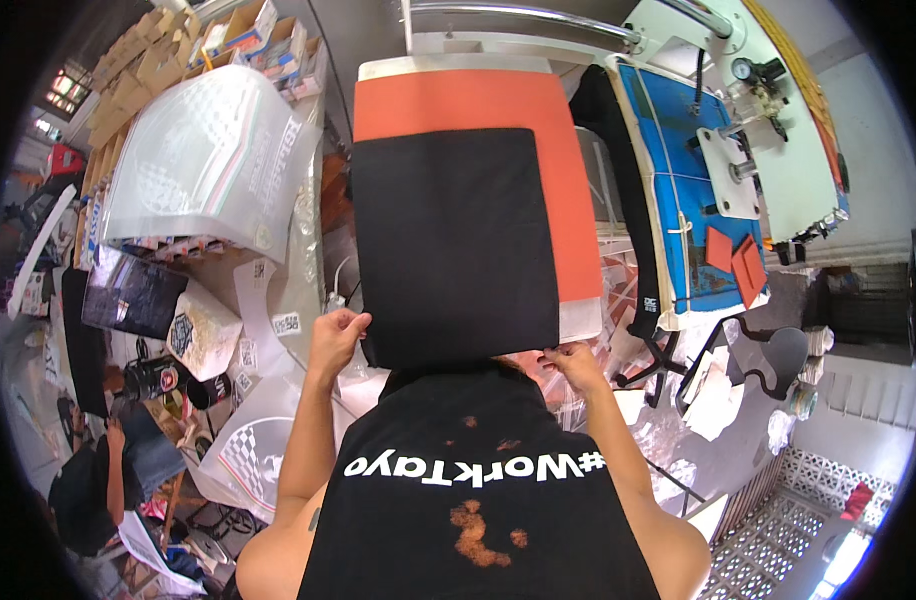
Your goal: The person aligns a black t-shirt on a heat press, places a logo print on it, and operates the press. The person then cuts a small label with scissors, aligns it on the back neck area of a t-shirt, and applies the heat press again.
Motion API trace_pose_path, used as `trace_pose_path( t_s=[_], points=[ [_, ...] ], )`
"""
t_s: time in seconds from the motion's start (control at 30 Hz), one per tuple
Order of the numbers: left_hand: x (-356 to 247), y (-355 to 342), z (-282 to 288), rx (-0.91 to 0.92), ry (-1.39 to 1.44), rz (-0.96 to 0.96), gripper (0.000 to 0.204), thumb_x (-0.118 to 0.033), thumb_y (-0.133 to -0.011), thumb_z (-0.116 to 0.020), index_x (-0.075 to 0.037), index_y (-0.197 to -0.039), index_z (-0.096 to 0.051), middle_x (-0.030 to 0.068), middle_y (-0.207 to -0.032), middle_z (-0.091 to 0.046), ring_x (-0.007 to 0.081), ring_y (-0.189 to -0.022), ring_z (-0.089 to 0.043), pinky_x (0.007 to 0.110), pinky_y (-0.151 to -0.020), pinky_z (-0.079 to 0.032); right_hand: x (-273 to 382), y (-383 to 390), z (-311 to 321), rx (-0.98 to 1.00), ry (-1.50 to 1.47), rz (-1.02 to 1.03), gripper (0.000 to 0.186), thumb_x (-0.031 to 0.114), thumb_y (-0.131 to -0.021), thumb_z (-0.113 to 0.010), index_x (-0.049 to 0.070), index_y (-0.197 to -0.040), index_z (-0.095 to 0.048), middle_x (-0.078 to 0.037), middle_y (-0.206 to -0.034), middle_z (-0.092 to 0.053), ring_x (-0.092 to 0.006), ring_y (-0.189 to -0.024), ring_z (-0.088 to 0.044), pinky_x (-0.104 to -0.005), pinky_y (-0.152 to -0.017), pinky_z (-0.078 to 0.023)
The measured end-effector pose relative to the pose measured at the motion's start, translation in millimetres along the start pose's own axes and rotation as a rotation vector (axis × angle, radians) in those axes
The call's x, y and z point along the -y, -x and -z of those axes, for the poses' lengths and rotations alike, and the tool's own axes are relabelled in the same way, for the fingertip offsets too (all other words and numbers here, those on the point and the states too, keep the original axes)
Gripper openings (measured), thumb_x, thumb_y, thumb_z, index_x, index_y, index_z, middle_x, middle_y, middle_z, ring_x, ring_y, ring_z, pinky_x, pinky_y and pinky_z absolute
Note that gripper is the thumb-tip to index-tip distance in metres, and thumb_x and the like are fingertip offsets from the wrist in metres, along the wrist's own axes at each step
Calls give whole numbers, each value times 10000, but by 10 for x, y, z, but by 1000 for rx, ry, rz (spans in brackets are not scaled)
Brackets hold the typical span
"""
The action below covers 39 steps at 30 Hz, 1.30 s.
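Note:
A flat black cloth [453, 240] lies smooth over an orange pad [578, 220], which shows along the cloth's far and right sides. Under the pad sits a pale board [458, 67], visible at the far edge and near right corner. My left hand [336, 342] pinches the cloth near its near left corner, fingers closed. At the near right corner my right hand [576, 366] grips the cloth's edge between thumb and fingers. The near edge of the cloth hangs down close to my black shirt.
On the right stands a machine with a blue-covered bed [683, 190], orange pieces [748, 265] and a pressure gauge [742, 68]. Printed clear plastic sheets [203, 150] and cardboard boxes [143, 80] are stacked left. Another person [88, 490] works at lower left. A chair [773, 350] stands right.

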State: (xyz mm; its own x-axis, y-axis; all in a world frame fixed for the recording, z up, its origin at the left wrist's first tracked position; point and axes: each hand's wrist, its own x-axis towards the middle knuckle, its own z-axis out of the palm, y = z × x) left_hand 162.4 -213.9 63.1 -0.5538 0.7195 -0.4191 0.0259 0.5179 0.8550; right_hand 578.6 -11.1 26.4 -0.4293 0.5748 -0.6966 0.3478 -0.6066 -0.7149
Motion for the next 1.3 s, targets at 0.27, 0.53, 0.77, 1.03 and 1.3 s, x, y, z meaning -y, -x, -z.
trace_pose_path(
  t_s=[0.27,0.53,0.77,1.03,1.3],
  points=[
    [-315,295,-63,-139,-187,-87,267,-204,-889,-719,54,-831,-678,101,-661,-654,151,-608,-592,309,-601,-480,48,61,138,84,147,-42,194,96,-901,-701,-57,-1020,-683,-128,-940,-705,-188,-779,-673,-306,-719,-530],
    [-113,646,-5,-47,-228,41,254,-206,-895,-719,38,-834,-682,108,-671,-649,165,-623,-576,319,-620,-472,-5,431,209,163,176,-168,195,87,-879,-715,-58,-1008,-714,-97,-882,-719,-161,-800,-660,-287,-768,-510],
    [-4,699,-37,-89,-283,-23,240,-193,-894,-719,37,-845,-673,132,-701,-653,190,-640,-589,332,-626,-474,-147,468,185,200,179,-193,165,138,-875,-748,-18,-921,-720,-14,-839,-671,-101,-773,-603,-273,-739,-497],
    [-94,577,38,-208,-550,-258,186,-158,-858,-724,2,-935,-670,136,-888,-675,285,-853,-625,389,-789,-479,75,536,45,101,616,-17,218,140,-850,-731,-23,-994,-729,-110,-864,-717,-178,-781,-680,-304,-693,-531],
    [-1282,-486,-932,-92,-672,-1004,426,-215,-889,-659,-36,-1266,-570,149,-1364,-524,350,-1316,-452,490,-1131,-330,1928,-326,-1136,-494,1043,1118,422,305,-909,-665,5,-1203,-631,-214,-1275,-599,-380,-1216,-545,-459,-1041,-419]
  ],
)
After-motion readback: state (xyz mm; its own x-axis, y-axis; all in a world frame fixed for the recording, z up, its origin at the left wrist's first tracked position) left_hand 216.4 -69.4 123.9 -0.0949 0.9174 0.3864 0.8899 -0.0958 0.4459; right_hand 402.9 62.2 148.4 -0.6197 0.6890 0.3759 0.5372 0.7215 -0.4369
